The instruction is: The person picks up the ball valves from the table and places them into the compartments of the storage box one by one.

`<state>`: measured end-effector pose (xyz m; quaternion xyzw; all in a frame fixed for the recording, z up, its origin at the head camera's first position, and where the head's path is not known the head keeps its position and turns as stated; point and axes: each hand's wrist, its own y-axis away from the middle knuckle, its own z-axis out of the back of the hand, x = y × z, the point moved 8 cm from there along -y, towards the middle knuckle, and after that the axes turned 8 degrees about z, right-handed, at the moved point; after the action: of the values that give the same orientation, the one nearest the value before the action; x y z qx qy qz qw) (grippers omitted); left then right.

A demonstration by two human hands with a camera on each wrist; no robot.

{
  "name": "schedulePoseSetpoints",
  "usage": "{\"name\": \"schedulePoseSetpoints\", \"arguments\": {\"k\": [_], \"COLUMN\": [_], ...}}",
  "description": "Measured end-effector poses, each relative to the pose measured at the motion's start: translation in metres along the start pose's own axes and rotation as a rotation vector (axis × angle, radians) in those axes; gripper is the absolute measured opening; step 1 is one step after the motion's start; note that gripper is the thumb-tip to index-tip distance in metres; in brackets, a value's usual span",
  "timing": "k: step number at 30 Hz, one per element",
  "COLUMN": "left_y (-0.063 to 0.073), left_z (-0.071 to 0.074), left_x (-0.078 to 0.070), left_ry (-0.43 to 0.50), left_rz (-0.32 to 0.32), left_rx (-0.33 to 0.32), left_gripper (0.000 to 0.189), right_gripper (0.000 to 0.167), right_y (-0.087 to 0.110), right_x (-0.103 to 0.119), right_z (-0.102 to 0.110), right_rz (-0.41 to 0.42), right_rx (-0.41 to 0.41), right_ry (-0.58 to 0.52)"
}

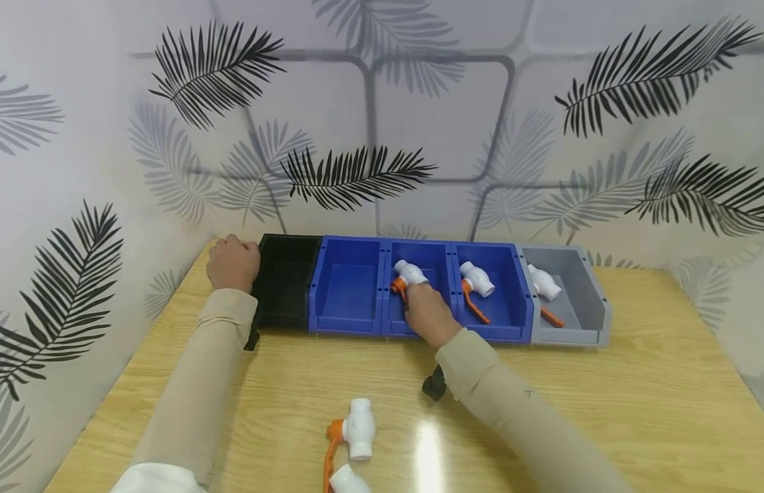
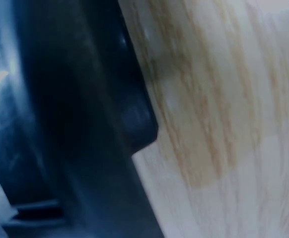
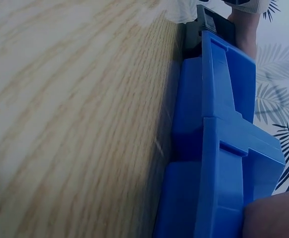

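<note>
In the head view, my right hand reaches into the middle blue bin and holds a white plastic ball valve with an orange lever. The fingertips are partly hidden behind the hand. My left hand grips the left side of the black bin, fingers curled at its wall. In the left wrist view, the dark wall of the black bin fills the left half. My right hand shows at the lower right corner of the right wrist view, over a blue bin's edge.
The bins stand in a row against the patterned wall. Left of the middle one is a bare blue bin. Ball valves lie in the right blue bin and grey bin. Two more valves lie on the wooden table near me.
</note>
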<state>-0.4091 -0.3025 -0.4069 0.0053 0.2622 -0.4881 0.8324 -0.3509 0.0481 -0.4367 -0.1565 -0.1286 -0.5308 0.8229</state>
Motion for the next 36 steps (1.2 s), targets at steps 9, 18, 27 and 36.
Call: {"name": "schedulePoseSetpoints", "arguments": {"k": [9,18,27,36], "left_y": [0.001,0.001,0.008,0.007], "left_z": [0.000,0.001,0.002,0.006], "left_x": [0.000,-0.001,-0.003,-0.003], "left_ry": [-0.005,-0.008,-0.005,0.002], "left_rz": [0.000,-0.015,-0.009,-0.006], "left_rx": [0.024,-0.020,0.009,0.007], "left_gripper": [0.038,0.038,0.038,0.037], "right_gripper": [0.009,0.019,0.031,0.045], "right_y": [0.015,0.037,0.048,0.061], "right_x": [0.016,0.000,-0.077,-0.165], "right_z": [0.030,0.104,0.138,0.182], "right_rz": [0.146,0.276,0.091,-0.063], "right_rx": [-0.077,-0.319,-0.236,-0.310], "right_ry": [0.066,0.177,0.242,0.302]}}
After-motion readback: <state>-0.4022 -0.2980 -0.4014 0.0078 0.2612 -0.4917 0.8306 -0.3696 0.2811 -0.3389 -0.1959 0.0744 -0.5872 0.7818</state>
